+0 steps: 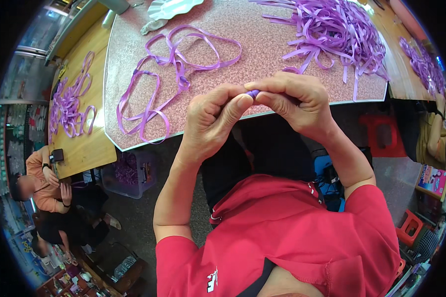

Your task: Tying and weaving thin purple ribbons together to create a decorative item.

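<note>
Between the fingertips of both hands is a small dark purple piece (253,93), mostly covered, whose exact kind I cannot make out. My left hand (214,111) pinches it from the left with thumb and forefinger. From the other side my right hand (295,101) pinches it too, fingers curled. Both hands are just above the near edge of the pink speckled table (262,59). Looped purple ribbons (178,62) with small dark purple pieces on them lie beyond my left hand. A big heap of purple ribbon strips (339,37) lies beyond my right hand.
A white scalloped dish (173,7) stands at the table's far edge. More purple ribbons (69,111) lie on the wooden table (91,153) at left, where a person in orange (42,173) sits. Below is a clear plastic bin (129,185). A red stool (381,136) is at right, near another person (433,133).
</note>
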`<state>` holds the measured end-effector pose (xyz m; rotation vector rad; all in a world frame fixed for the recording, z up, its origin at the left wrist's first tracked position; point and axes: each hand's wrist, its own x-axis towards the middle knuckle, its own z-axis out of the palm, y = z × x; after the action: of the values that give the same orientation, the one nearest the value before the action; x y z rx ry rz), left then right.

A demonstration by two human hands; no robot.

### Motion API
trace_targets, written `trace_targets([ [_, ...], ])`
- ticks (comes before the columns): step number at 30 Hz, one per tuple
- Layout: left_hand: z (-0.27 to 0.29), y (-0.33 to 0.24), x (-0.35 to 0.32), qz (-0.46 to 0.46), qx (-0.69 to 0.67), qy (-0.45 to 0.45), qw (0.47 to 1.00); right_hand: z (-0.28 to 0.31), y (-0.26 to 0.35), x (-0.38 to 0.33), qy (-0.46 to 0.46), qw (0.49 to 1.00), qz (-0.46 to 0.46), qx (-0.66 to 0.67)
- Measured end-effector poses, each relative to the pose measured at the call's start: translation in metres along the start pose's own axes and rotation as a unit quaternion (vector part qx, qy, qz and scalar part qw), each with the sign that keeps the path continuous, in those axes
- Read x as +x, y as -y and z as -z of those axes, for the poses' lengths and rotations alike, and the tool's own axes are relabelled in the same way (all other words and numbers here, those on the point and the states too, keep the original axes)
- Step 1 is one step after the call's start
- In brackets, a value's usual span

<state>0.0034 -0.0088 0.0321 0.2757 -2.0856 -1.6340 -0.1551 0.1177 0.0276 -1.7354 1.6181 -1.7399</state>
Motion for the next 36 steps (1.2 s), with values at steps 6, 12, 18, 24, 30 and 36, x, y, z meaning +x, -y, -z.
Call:
trace_targets([
  [6,-0.011,0.009,-0.001,-0.038,0.006,0.008,0.999,-0.004,0.001,-0.004,-0.019,0.999,0.034,-0.036],
  [12,-0.021,0.017,-0.003,-0.096,0.018,-0.058,0.994,-0.008,0.005,-0.007,-0.030,0.996,0.052,-0.070],
  [18,-0.028,0.022,-0.008,-0.136,0.030,-0.122,0.983,-0.019,0.012,-0.010,-0.046,0.999,-0.004,-0.015],
  [24,-0.038,0.028,-0.010,-0.155,-0.002,-0.151,0.976,-0.017,0.011,-0.011,-0.053,0.997,0.034,-0.040],
  [30,-0.047,0.032,-0.011,-0.183,0.025,-0.205,0.961,-0.023,0.018,-0.015,-0.074,0.993,0.044,-0.075],
  [36,-0.049,0.034,-0.006,-0.196,0.038,-0.212,0.957,-0.026,0.016,-0.016,-0.105,0.993,0.023,-0.048],
])
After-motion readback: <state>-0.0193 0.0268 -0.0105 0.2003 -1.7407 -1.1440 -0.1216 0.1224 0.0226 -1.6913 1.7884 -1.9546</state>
